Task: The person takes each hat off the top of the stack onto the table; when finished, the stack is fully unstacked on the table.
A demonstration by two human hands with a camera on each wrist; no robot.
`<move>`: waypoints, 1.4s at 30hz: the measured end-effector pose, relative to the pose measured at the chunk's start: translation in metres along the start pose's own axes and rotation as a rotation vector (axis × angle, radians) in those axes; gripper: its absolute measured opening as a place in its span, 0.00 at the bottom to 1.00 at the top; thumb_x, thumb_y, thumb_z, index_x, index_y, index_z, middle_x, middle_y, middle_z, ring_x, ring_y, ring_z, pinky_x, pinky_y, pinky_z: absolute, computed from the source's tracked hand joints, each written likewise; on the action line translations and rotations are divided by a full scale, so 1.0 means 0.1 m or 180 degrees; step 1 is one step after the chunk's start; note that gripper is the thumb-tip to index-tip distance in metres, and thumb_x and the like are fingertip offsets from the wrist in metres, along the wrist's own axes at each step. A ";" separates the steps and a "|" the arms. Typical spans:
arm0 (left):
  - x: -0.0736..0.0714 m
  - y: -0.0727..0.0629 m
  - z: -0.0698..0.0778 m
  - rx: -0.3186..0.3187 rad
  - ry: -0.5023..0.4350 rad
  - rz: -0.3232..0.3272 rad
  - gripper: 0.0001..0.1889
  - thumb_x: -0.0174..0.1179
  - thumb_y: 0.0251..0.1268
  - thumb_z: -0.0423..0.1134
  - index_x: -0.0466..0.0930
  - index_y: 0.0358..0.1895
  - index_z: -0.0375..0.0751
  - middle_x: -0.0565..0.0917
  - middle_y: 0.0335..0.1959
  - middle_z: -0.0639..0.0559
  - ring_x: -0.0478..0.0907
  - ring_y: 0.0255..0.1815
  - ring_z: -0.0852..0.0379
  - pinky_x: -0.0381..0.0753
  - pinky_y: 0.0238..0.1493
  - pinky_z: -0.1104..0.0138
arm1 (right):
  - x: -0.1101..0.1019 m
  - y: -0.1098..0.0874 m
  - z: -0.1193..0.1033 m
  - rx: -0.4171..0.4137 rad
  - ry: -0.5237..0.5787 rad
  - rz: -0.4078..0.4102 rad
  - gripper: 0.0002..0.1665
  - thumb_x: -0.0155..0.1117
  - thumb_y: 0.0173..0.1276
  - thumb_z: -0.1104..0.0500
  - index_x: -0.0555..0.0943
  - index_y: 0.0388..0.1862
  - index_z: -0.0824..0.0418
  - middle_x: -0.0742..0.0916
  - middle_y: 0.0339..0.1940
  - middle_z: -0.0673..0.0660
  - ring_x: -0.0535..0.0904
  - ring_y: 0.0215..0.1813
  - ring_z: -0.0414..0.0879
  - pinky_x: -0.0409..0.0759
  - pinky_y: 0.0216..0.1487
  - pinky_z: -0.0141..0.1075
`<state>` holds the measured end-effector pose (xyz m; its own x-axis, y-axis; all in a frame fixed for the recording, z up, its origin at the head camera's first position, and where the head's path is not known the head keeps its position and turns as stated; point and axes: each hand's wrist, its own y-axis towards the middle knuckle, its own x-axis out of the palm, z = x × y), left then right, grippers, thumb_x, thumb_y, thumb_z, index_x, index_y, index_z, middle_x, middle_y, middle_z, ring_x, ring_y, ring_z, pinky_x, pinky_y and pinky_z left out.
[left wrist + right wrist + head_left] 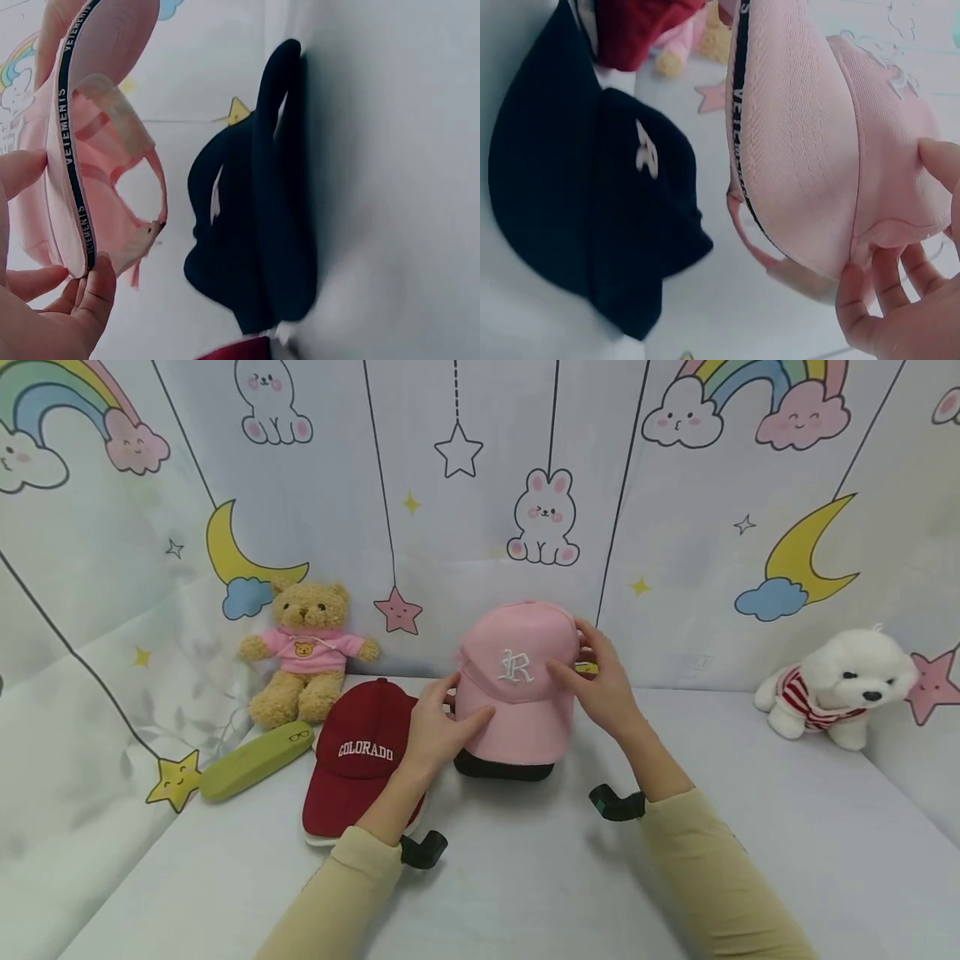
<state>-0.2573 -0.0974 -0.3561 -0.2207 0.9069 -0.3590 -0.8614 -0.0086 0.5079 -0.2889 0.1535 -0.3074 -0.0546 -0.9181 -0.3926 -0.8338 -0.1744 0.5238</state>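
Note:
Both hands hold a pink baseball cap (517, 652) with a white embroidered letter. My left hand (435, 731) pinches the cap's edge on the left, by the brim. On the right side of the crown, my right hand (606, 681) grips with the thumb in front and the fingers behind. A black baseball cap (502, 768) lies on the table behind and below it, mostly hidden in the head view. Both wrist views show a gap between the two caps; the right one shows a pale letter on the black cap (649, 202).
A red COLORADO cap (367, 752) lies left of the pink one, a white edge showing beneath it. Farther left are a green glasses case (255, 762) and a teddy bear (303, 647). A white plush dog (840, 685) sits at the right, before the patterned backdrop (480, 535).

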 end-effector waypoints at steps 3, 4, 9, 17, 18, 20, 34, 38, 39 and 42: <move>0.12 0.03 0.01 0.0084 -0.0061 -0.0013 0.37 0.75 0.56 0.43 0.73 0.68 0.31 0.77 0.56 0.38 0.78 0.49 0.45 0.84 0.46 0.54 | -0.11 -0.01 0.05 0.0003 -0.0051 0.0014 0.40 0.67 0.73 0.55 0.61 0.79 0.50 0.71 0.63 0.60 0.74 0.56 0.52 0.80 0.49 0.36; 0.15 0.04 0.01 0.0122 -0.0075 -0.0027 0.37 0.74 0.57 0.43 0.73 0.67 0.31 0.77 0.56 0.38 0.78 0.48 0.45 0.84 0.45 0.55 | -0.14 -0.01 0.06 0.0013 -0.0072 0.0025 0.40 0.67 0.73 0.55 0.61 0.79 0.50 0.71 0.63 0.60 0.74 0.57 0.52 0.80 0.50 0.35; 0.31 0.09 0.05 0.0244 -0.0191 -0.0081 0.36 0.73 0.58 0.44 0.72 0.67 0.30 0.76 0.55 0.38 0.75 0.48 0.47 0.84 0.45 0.57 | -0.30 -0.03 0.10 0.0116 -0.0135 0.0068 0.40 0.66 0.73 0.54 0.61 0.80 0.49 0.71 0.64 0.59 0.72 0.59 0.50 0.78 0.50 0.34; 0.55 0.14 0.07 0.0183 -0.0269 -0.0128 0.37 0.73 0.57 0.43 0.71 0.68 0.30 0.76 0.58 0.39 0.76 0.47 0.48 0.84 0.42 0.60 | -0.50 -0.05 0.18 0.0167 -0.0218 0.0055 0.42 0.66 0.73 0.57 0.59 0.80 0.51 0.70 0.68 0.60 0.70 0.63 0.54 0.77 0.47 0.29; 0.58 0.14 0.07 0.0177 -0.0290 -0.0130 0.37 0.73 0.57 0.43 0.71 0.68 0.30 0.75 0.58 0.39 0.76 0.47 0.48 0.85 0.42 0.60 | -0.53 -0.05 0.20 0.0175 -0.0226 0.0062 0.42 0.66 0.73 0.57 0.59 0.80 0.51 0.70 0.68 0.61 0.70 0.63 0.54 0.77 0.46 0.28; 0.64 0.15 0.08 0.0163 -0.0321 -0.0136 0.37 0.73 0.57 0.43 0.71 0.68 0.30 0.75 0.60 0.39 0.76 0.47 0.48 0.85 0.43 0.61 | -0.57 -0.06 0.23 0.0205 -0.0260 0.0079 0.41 0.66 0.73 0.56 0.59 0.81 0.52 0.70 0.68 0.61 0.70 0.63 0.54 0.77 0.46 0.27; 1.08 0.11 0.15 -0.0029 -0.0415 -0.0306 0.38 0.72 0.57 0.44 0.70 0.69 0.30 0.72 0.63 0.38 0.76 0.54 0.47 0.82 0.52 0.59 | -0.84 -0.23 0.46 0.0526 -0.0292 0.0208 0.43 0.63 0.75 0.52 0.56 0.83 0.49 0.69 0.69 0.61 0.68 0.65 0.55 0.76 0.51 0.32; 1.20 0.08 0.17 -0.0084 -0.0377 -0.0367 0.38 0.71 0.57 0.44 0.69 0.69 0.30 0.71 0.64 0.38 0.73 0.59 0.46 0.78 0.58 0.57 | -0.91 -0.29 0.51 0.0632 -0.0281 0.0240 0.43 0.62 0.75 0.50 0.55 0.83 0.49 0.69 0.70 0.62 0.68 0.65 0.57 0.75 0.53 0.36; 1.22 0.08 0.18 -0.0091 -0.0362 -0.0388 0.38 0.71 0.57 0.45 0.69 0.70 0.31 0.71 0.63 0.38 0.73 0.59 0.45 0.78 0.59 0.57 | -0.92 -0.30 0.53 0.0654 -0.0278 0.0256 0.43 0.62 0.75 0.50 0.55 0.83 0.49 0.68 0.70 0.63 0.68 0.65 0.57 0.75 0.53 0.35; 1.29 0.06 0.19 -0.0111 -0.0323 -0.0438 0.39 0.70 0.56 0.45 0.70 0.70 0.32 0.71 0.63 0.39 0.73 0.59 0.45 0.77 0.59 0.57 | -0.96 -0.34 0.57 0.0717 -0.0247 0.0297 0.43 0.61 0.76 0.50 0.54 0.83 0.50 0.68 0.70 0.64 0.68 0.64 0.57 0.74 0.52 0.33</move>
<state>-0.2820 0.0277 -0.3850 -0.0538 0.9384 -0.3414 -0.8960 0.1055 0.4314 -0.2871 0.2678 -0.3307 -0.1720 -0.8948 -0.4119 -0.9240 0.0016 0.3823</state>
